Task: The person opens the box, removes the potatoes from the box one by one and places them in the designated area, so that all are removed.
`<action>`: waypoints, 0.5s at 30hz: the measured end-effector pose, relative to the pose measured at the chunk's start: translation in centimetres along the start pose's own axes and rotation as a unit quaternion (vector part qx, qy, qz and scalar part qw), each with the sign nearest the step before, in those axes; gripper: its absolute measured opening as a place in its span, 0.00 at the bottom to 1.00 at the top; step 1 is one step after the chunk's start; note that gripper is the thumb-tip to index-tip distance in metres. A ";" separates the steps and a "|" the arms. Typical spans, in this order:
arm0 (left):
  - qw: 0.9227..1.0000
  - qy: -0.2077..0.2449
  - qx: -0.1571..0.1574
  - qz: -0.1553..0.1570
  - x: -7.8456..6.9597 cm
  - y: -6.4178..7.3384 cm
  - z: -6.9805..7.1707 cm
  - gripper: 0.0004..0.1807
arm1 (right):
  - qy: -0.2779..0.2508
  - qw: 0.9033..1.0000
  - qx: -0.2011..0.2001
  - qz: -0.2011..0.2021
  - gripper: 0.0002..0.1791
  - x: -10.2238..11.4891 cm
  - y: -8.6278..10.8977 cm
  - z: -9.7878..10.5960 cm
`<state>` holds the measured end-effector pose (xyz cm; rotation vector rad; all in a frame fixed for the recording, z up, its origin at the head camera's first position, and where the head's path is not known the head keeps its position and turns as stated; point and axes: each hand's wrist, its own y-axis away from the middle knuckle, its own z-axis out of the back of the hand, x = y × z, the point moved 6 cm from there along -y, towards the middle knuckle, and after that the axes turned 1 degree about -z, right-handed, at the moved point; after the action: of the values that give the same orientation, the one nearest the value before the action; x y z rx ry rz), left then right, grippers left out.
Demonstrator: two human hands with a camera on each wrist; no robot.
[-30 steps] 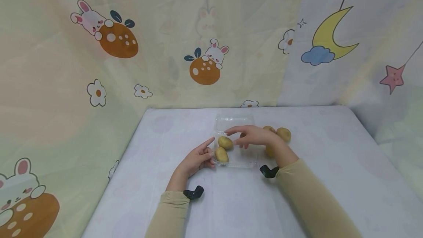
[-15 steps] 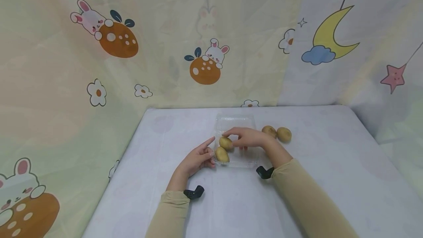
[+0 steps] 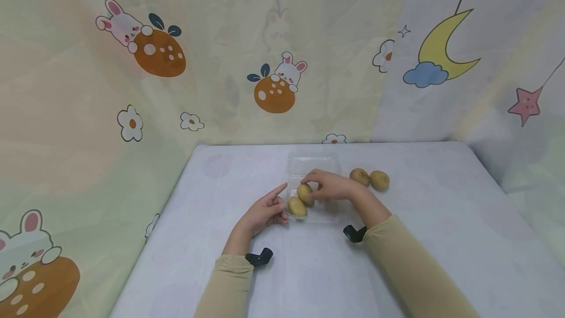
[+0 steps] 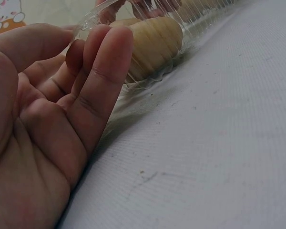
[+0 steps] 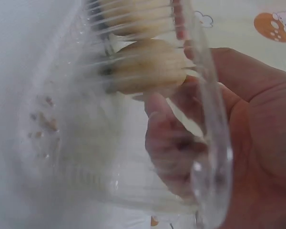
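Observation:
A clear plastic clamshell box (image 3: 324, 212) lies with its lid raised at the back, two potatoes in its left part. My right hand (image 3: 332, 185) reaches over the box and pinches the farther potato (image 3: 305, 195) between thumb and fingers; the right wrist view shows this potato (image 5: 150, 67) through the clear wall. The nearer potato (image 3: 297, 206) lies beside it, close to the left wall. At that wall my left hand (image 3: 263, 215) pinches the rim (image 4: 81, 29) between thumb and curled fingers, with the index finger pointing forward.
Two more potatoes, one brownish (image 3: 359, 176) and one paler (image 3: 379, 180), sit right of the box, behind my right forearm. Brown crumbs (image 5: 50, 121) show through the box wall. A white cloth covers the table (image 3: 212, 175); a printed curtain (image 3: 220, 63) hangs behind it.
My right hand has closed on the farther potato and turned it more upright, shifting it slightly right. Another potato by the right wrist is now out of sight. The left hand has stayed put.

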<state>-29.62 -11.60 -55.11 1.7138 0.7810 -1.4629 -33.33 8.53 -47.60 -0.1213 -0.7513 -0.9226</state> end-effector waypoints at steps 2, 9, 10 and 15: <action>1.000 -0.004 -0.001 -0.002 -0.1 0.0 0.0 0.38 | -0.020 1.000 0.006 -0.007 0.26 -0.2 0.2 -0.1; 1.000 -0.003 0.001 -0.002 -0.1 0.0 -0.1 0.38 | -0.045 0.997 0.043 -0.036 0.30 -1.0 0.3 -0.8; 1.000 -0.003 0.001 -0.003 -0.1 0.0 -0.1 0.38 | -0.044 0.997 0.045 -0.036 0.30 -1.0 0.3 -0.9; 1.000 -0.005 -0.001 -0.001 -0.1 -0.1 -0.2 0.38 | -0.040 0.996 0.064 -0.040 0.33 -1.2 0.0 -1.0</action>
<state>-29.61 -11.41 -55.03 1.7036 0.7792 -1.4718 -33.22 8.94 -49.12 -0.0147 -0.8922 -0.9474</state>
